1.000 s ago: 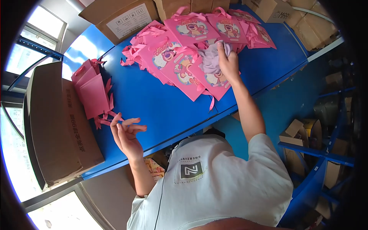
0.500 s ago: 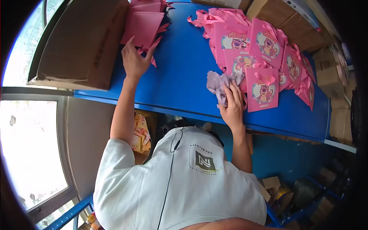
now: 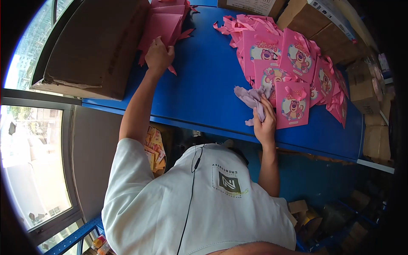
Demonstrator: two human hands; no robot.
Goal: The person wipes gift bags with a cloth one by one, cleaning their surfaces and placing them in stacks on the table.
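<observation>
My left hand is at the near end of a stack of plain pink gift bags, beside the box at the left. Its fingers are curled in, closed on the top bag's near edge; the fingertips are partly hidden. A crumpled pale purple cloth is in my right hand, pressed against the blue table. Just right of that hand lies a pink gift bag with a printed bear, at the front of a heap of similar bags with pink ribbon handles.
A large cardboard box stands at the left of the blue table. More cardboard boxes line the back right. Under the table, a carton holds yellow and red packets. A window is on the left.
My left hand has moved slightly up and right, and its spread fingers have closed in on the pink bag. My right hand and the cloth have shifted slightly right and toward my body.
</observation>
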